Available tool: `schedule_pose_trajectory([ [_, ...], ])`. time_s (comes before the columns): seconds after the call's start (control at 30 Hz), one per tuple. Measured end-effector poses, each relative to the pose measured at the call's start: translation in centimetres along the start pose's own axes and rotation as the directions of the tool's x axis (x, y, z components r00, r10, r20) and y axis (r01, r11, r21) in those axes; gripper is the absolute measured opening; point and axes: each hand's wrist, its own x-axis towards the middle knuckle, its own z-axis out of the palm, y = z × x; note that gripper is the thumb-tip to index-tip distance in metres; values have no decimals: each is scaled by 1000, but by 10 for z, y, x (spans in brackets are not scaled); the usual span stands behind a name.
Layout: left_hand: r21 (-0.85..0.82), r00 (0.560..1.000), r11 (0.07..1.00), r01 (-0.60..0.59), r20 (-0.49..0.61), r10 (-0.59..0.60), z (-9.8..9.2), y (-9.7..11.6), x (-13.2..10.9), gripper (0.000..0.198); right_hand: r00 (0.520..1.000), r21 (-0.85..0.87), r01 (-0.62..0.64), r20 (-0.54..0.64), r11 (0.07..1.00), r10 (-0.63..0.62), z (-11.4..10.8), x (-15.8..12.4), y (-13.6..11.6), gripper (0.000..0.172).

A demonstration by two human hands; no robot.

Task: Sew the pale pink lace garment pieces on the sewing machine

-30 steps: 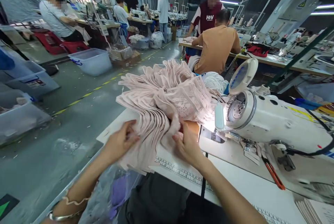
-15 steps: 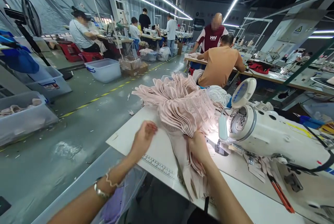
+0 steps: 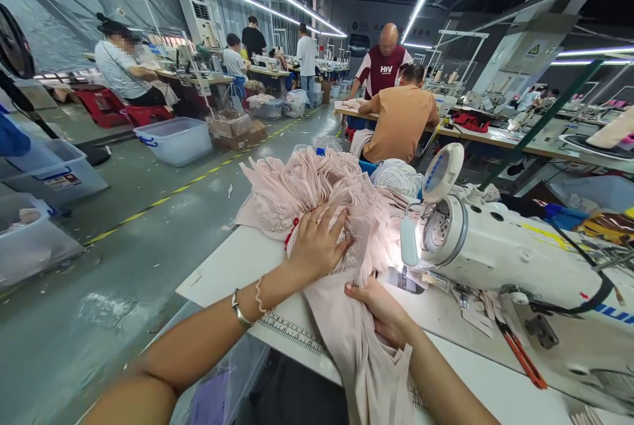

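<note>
Left hand (image 3: 317, 243) lies flat, fingers spread, on the stacked pale-pink lace fabric pieces (image 3: 317, 191); right hand (image 3: 384, 311) (palm up) grips their hanging ends above the white bench (image 3: 232, 266).

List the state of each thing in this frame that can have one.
Left hand: flat on the pink fabric stack.
Right hand: gripping pink pieces hanging over the table edge.
Sewing machine: lamp lit, nothing under the needle.
Orange-handled snips: lying untouched.
</note>
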Motion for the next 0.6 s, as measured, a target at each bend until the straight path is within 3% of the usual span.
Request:
schedule_pose_trajectory([
  [0.07, -56, 1000, 998, 0, -29, -1, 9, -4, 6, 52, 984, -255, 119, -98, 960, -148, -13, -5, -6, 53],
  [0.17, -245, 993, 969, -22, -121, -8, 5, -19, 12, 56, 909, -694, 181, -153, 697, -388, -35, -18, -12, 39],
  [0.23, -308, 966, 951, 2, -244, -81, -5, -22, 4, 57, 878, -838, 134, -147, 529, -455, -45, -28, -13, 33],
  [0.3, -249, 927, 968, 25, -358, -116, -15, -12, -13, 52, 870, -881, 128, -121, 455, -478, -50, -39, -12, 42],
  [0.33, -192, 939, 981, -21, -340, -47, -19, -3, -24, 45, 877, -882, 145, -95, 448, -471, -49, -44, -11, 45],
  [0.37, -139, 961, 977, -160, -250, 121, -22, 7, -34, 41, 891, -875, 170, -59, 452, -450, -46, -48, -10, 45],
  [0.4, -107, 939, 937, -332, -138, 316, -24, 18, -44, 40, 911, -866, 193, -16, 461, -412, -43, -52, -9, 45],
  [0.47, -71, 836, 837, -543, 45, 547, -26, 37, -59, 33, 946, -861, 201, 47, 467, -320, -38, -59, -8, 40],
  [0.5, -49, 799, 805, -591, 104, 593, -27, 43, -64, 29, 958, -868, 184, 55, 460, -280, -37, -62, -8, 37],
  [0.6, -28, 771, 793, -609, 217, 599, -36, 49, -72, 33, 974, -905, 95, -2, 416, -226, -46, -73, -8, 28],
])
